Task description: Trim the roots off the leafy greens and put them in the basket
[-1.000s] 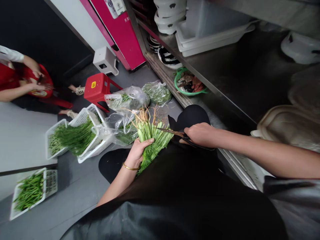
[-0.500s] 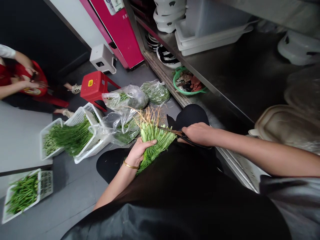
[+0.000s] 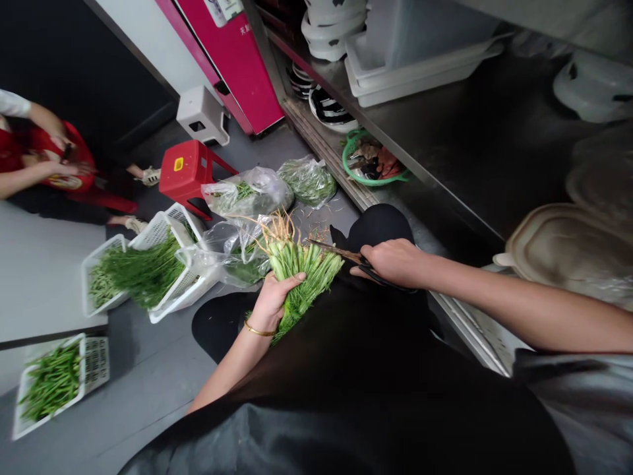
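My left hand point(image 3: 271, 300) is closed around a bunch of leafy green herbs point(image 3: 309, 270), stems up, above my lap. Long brown roots point(image 3: 277, 231) remain on the left part of the bunch, while the stems on the right end in bare cut tips. In my right hand point(image 3: 393, 264) is a pair of scissors point(image 3: 341, 252), its blades pointing left at the top of the stems. The blades lie beside the rooted part, and whether they touch it is unclear. My fingers partly hide the scissor handles.
Plastic bags of greens point(image 3: 250, 191) lie on the floor ahead. White baskets point(image 3: 163, 313) of vegetables stand to the left, near a red stool point(image 3: 182, 168). A metal shelf point(image 3: 425, 175) runs along the right, with a green basket point(image 3: 353, 178) beneath. Another person point(image 3: 44, 158) sits at far left.
The herb bunch and my left hand have shifted slightly left. Fewer roots show on the bunch's right side, and the scissor blades now sit a little higher, apart from the right-hand stems.
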`<state>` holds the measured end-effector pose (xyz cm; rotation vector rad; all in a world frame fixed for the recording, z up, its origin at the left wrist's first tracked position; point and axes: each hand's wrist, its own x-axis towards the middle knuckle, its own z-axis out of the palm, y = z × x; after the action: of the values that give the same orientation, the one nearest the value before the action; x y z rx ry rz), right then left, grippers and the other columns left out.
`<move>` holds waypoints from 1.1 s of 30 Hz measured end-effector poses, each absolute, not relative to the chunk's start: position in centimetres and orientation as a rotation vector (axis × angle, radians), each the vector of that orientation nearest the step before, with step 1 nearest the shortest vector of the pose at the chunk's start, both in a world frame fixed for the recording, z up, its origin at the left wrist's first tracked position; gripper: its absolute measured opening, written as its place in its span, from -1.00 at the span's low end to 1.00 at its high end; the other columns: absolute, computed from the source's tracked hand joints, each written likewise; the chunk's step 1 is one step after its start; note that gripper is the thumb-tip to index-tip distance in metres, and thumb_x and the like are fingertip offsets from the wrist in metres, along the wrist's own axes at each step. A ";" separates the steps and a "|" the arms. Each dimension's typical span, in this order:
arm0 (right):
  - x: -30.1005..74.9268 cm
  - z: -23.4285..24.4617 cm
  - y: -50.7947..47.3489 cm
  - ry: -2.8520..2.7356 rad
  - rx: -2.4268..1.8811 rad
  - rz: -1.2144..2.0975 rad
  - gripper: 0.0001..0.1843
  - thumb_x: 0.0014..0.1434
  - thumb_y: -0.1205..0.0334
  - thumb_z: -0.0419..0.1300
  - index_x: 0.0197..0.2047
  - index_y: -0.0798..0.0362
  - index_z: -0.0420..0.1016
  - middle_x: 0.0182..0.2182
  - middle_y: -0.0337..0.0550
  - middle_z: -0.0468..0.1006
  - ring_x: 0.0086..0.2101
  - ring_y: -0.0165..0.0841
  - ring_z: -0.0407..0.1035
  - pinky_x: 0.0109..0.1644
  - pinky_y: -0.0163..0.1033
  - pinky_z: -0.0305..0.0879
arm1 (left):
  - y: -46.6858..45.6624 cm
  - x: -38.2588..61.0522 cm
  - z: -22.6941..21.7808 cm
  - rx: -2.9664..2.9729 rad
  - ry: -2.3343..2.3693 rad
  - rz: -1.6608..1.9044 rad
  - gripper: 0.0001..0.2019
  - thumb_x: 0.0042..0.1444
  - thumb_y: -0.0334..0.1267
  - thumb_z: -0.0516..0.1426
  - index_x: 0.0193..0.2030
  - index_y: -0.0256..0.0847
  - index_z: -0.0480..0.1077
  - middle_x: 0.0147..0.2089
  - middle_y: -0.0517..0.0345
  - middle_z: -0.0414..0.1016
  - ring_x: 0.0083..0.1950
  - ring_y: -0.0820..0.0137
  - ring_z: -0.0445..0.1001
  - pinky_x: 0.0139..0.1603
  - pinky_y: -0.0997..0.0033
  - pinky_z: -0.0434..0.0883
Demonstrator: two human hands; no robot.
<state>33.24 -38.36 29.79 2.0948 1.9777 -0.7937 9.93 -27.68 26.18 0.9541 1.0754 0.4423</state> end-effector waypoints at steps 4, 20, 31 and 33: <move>33.9 30.4 -37.2 1.969 2.020 -0.810 -0.28 0.19 -0.30 -0.21 -0.16 0.16 0.44 -0.34 0.18 0.58 -0.23 -0.02 0.49 -0.28 -0.09 0.29 | -27.9 10.1 26.2 1.056 1.022 0.410 -0.70 -0.25 -0.33 0.37 -0.29 -0.31 0.53 -0.32 0.08 0.61 -0.33 0.34 0.55 -0.22 0.37 0.48; 35.2 31.8 -38.8 1.957 2.053 -0.713 -0.34 0.20 -0.28 -0.21 -0.17 0.11 0.41 -0.39 0.10 0.58 -0.29 -0.04 0.50 -0.36 -0.13 0.25 | -27.8 10.5 26.0 1.006 1.088 0.393 -0.70 -0.29 -0.31 0.38 -0.35 -0.34 0.51 -0.38 0.07 0.59 -0.40 0.35 0.53 -0.31 0.35 0.47; 33.8 31.5 -37.9 1.984 2.005 -0.715 -0.49 0.26 -0.07 -0.14 -0.14 0.15 0.45 -0.38 0.13 0.58 -0.28 -0.06 0.50 -0.37 -0.17 0.23 | -27.9 10.1 26.0 0.994 1.073 0.396 -0.70 -0.27 -0.31 0.38 -0.33 -0.34 0.51 -0.40 0.09 0.58 -0.41 0.36 0.52 -0.31 0.36 0.47; 34.2 31.6 -38.1 1.960 2.035 -0.742 -0.42 0.26 -0.15 -0.18 -0.14 0.13 0.45 -0.38 0.13 0.58 -0.27 -0.07 0.50 -0.36 -0.18 0.23 | -27.9 10.1 25.9 0.990 1.067 0.397 -0.69 -0.26 -0.31 0.37 -0.31 -0.34 0.51 -0.38 0.08 0.59 -0.39 0.35 0.53 -0.29 0.35 0.47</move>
<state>34.15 -38.07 31.64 2.0350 1.9603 -0.7423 10.08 -27.90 25.90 0.9897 1.0674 0.3968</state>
